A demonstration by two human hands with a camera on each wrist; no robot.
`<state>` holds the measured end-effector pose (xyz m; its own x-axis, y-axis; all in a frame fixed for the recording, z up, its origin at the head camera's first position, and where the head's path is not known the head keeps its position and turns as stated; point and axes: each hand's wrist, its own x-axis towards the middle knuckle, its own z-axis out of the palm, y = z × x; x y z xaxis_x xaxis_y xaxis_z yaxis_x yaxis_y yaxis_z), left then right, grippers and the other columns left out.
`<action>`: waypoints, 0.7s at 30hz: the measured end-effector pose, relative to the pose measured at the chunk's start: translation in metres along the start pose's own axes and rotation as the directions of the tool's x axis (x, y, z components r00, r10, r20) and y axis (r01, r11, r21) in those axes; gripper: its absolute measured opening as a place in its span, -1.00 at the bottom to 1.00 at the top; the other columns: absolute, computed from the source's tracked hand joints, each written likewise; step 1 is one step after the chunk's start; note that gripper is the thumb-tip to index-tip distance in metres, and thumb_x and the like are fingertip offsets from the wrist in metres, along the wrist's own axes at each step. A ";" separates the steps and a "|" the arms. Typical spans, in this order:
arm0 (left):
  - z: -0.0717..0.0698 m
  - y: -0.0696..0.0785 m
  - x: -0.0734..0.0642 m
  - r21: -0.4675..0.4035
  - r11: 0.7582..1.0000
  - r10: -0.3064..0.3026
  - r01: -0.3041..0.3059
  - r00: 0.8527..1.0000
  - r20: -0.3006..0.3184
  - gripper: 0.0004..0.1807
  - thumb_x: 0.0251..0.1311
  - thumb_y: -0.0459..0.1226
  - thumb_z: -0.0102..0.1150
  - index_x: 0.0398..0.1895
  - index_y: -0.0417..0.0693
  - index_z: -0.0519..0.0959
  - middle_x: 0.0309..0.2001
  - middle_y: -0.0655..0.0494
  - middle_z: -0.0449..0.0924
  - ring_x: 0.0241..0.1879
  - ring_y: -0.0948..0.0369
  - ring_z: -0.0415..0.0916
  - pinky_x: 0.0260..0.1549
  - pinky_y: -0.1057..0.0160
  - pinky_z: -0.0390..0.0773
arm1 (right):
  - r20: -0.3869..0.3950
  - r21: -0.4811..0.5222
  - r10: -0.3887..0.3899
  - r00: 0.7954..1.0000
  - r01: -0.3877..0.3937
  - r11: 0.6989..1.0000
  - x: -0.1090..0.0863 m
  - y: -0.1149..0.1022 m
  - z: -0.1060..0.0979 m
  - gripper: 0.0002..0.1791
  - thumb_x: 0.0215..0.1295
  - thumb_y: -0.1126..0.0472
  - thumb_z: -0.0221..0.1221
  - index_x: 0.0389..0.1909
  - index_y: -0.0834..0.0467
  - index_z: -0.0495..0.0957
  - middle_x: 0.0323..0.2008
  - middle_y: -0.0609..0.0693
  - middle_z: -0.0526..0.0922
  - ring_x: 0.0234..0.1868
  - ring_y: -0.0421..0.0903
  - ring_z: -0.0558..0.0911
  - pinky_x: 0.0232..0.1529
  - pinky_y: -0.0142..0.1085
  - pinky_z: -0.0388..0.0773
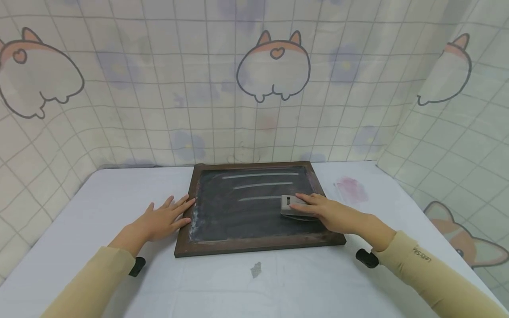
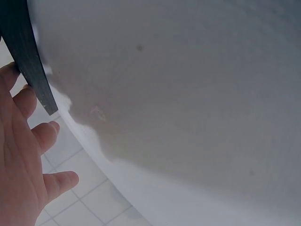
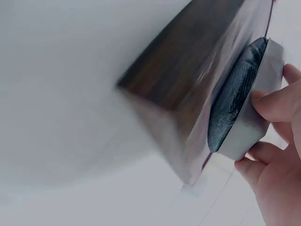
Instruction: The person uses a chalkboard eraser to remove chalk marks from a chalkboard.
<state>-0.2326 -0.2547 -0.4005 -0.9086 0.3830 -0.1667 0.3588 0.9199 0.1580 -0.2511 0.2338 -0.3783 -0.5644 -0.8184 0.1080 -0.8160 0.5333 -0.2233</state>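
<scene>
A small chalkboard (image 1: 242,223) in a brown wooden frame lies on the white table, with three pale chalk strokes across its upper half. My left hand (image 1: 161,221) rests at the frame's left side, its fingers spread over the edge. In the left wrist view that hand (image 2: 19,155) has loosely extended fingers near the dark frame (image 2: 28,56). With my right hand (image 1: 338,216) I grip a grey chalkboard eraser (image 1: 288,206) at the board's right side, by the end of the lowest stroke. The eraser's dark felt pad (image 3: 235,94) faces the board in the right wrist view.
White cloth (image 1: 222,287) covers the table, with a pink smudge (image 1: 351,190) right of the board and a grey patch (image 1: 256,269) in front of it. A grid-patterned curtain (image 1: 218,110) with cartoon dogs hangs behind and along both sides.
</scene>
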 end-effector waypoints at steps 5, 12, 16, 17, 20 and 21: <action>-0.001 0.000 0.000 -0.006 1.000 -0.004 0.004 1.000 -0.003 -0.22 0.54 0.24 -0.20 0.66 0.11 0.04 0.64 -0.08 -0.06 0.54 -0.33 -0.08 0.28 -0.60 -0.16 | -0.022 0.008 0.000 1.000 0.000 1.000 -0.007 0.005 -0.002 -0.23 0.34 0.67 0.06 0.51 0.09 0.36 0.48 0.32 0.28 0.35 0.40 0.41 0.01 0.00 0.62; -0.004 0.002 -0.001 -0.003 1.000 -0.011 0.011 1.000 0.003 -0.22 0.54 0.23 -0.18 0.67 0.10 0.04 0.64 -0.09 -0.07 0.54 -0.32 -0.08 0.29 -0.60 -0.16 | 0.017 -0.045 0.004 1.000 -0.003 0.999 0.026 -0.012 0.002 -0.26 0.32 0.69 0.06 0.47 0.12 0.42 0.47 0.30 0.31 0.25 0.28 0.50 -0.16 -0.12 0.63; -0.005 0.004 -0.001 -0.004 1.000 -0.009 0.009 1.000 0.004 -0.22 0.54 0.22 -0.17 0.66 0.09 0.05 0.63 -0.10 -0.05 0.53 -0.33 -0.07 0.28 -0.60 -0.15 | 0.095 -0.066 0.013 0.995 -0.006 0.998 0.058 -0.032 0.007 -0.18 0.30 0.72 0.03 0.52 0.08 0.35 0.53 0.25 0.23 0.28 0.26 0.46 0.10 0.00 0.59; -0.004 0.004 -0.001 -0.004 1.000 -0.009 0.009 1.000 0.005 -0.22 0.54 0.22 -0.17 0.66 0.09 0.05 0.63 -0.09 -0.05 0.53 -0.33 -0.07 0.28 -0.60 -0.14 | 0.116 -0.061 0.016 0.993 -0.009 0.998 0.066 -0.038 0.009 -0.16 0.30 0.73 0.02 0.54 0.06 0.33 0.54 0.23 0.20 0.30 0.25 0.44 0.15 0.00 0.57; -0.003 0.004 -0.001 -0.005 1.000 -0.013 0.013 1.000 0.009 -0.22 0.54 0.22 -0.17 0.66 0.09 0.05 0.63 -0.09 -0.06 0.53 -0.33 -0.07 0.28 -0.60 -0.15 | 0.169 -0.059 0.022 0.985 -0.012 0.998 0.089 -0.056 0.015 -0.11 0.31 0.73 -0.01 0.59 0.03 0.23 0.60 0.15 0.09 0.42 0.37 0.30 0.37 0.19 0.31; -0.003 0.004 -0.001 -0.006 1.000 -0.015 0.015 1.000 0.009 -0.22 0.54 0.22 -0.17 0.66 0.09 0.05 0.63 -0.10 -0.06 0.53 -0.33 -0.07 0.28 -0.60 -0.15 | 0.185 -0.067 0.024 0.982 -0.012 0.998 0.096 -0.062 0.017 -0.09 0.32 0.73 -0.01 0.61 0.02 0.19 0.61 0.12 0.06 0.46 0.42 0.23 0.38 0.20 0.28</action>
<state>-0.2310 -0.2520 -0.3973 -0.9118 0.3701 -0.1777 0.3440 0.9250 0.1614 -0.2527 0.1185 -0.3708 -0.5507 -0.8310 -0.0789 -0.8158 0.5559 -0.1594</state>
